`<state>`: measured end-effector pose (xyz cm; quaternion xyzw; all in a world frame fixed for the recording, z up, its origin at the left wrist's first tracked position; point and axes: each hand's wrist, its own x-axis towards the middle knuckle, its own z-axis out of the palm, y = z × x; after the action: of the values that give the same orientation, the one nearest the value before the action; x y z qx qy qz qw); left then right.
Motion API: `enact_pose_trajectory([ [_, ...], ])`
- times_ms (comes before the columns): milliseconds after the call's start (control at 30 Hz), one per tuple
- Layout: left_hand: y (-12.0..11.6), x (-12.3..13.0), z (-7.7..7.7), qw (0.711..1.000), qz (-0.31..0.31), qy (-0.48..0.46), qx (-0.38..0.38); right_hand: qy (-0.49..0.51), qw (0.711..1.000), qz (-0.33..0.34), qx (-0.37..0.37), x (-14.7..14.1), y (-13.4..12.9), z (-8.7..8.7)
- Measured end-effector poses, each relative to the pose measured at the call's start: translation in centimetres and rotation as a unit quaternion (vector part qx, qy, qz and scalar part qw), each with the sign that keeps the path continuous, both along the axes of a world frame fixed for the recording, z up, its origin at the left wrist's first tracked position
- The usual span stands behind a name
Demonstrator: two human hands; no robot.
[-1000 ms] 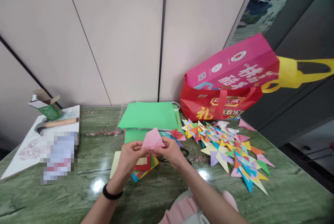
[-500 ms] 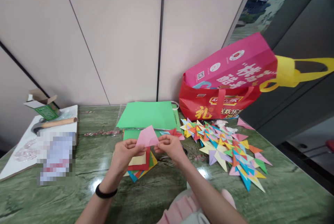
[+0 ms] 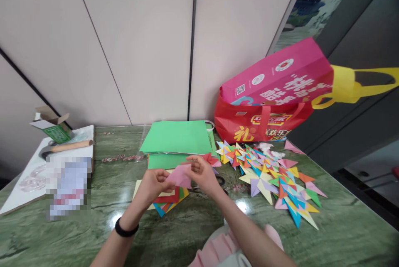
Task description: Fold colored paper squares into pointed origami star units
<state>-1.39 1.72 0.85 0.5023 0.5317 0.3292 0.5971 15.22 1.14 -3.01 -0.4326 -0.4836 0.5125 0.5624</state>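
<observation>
Between my two hands is a pink sheet of folding paper [image 3: 181, 177], partly folded, held above the table. My left hand [image 3: 155, 184] pinches its left edge, with a black band on that wrist. At its right side my right hand [image 3: 202, 173] grips the paper between thumb and fingers; part of the edge is hidden behind them. Below lies a fanned stack of coloured paper squares [image 3: 174, 204], in red, yellow, green, blue and cream. Behind the hands rests a pack of green paper [image 3: 177, 136]. A pair of dark-handled scissors [image 3: 220, 180] lies partly hidden by the right hand.
Many folded paper stars [image 3: 268, 171] spread over the right of the green marbled table [image 3: 118, 184]. Behind them stand a red bag [image 3: 237, 121] and a pink bag [image 3: 280, 74]. At left, a white board [image 3: 18, 192] carries a wooden-handled tool [image 3: 71, 145] and an opened green box [image 3: 57, 132].
The pink paper has turned and come down a little; its upper point no longer stands up. My right hand has shifted its grip, its fingers now over the paper's upper right.
</observation>
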Motion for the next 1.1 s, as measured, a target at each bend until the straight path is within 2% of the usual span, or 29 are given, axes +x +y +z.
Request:
enact_pose_trajectory([
  [100, 0.1, 0.0, 0.0, 1.000, -0.012, -0.005, -0.003, -0.045, 0.998, 0.045, 0.002, -0.2, -0.5, 0.2],
  [267, 0.3, -0.3, 0.0, 0.994, 0.066, -0.086, 0.010, -0.098, 0.994, 0.036, 0.035, 0.0, -0.6, 0.1],
  [333, 0.4, -0.4, 0.0, 0.992, 0.079, -0.100, 0.007, -0.123, 0.990, 0.040, 0.049, 0.0, -0.5, 0.1],
  [600, 0.4, -0.5, -0.1, 0.995, 0.053, -0.085, 0.012, -0.184, 0.981, 0.008, 0.054, 0.1, -0.2, 0.2],
  [833, 0.3, -0.7, 0.2, 0.997, 0.029, -0.071, 0.025, -0.130, 0.990, 0.040, 0.028, -0.1, -0.5, 0.3],
  [1000, 0.3, -0.1, -0.3, 0.994, 0.020, -0.109, 0.008, -0.139, 0.990, 0.018, 0.029, -0.1, -0.4, 0.2],
  [1100, 0.1, 0.3, -0.8, 0.995, 0.013, -0.095, 0.013, -0.125, 0.992, 0.001, 0.026, 0.0, -0.3, 0.0],
])
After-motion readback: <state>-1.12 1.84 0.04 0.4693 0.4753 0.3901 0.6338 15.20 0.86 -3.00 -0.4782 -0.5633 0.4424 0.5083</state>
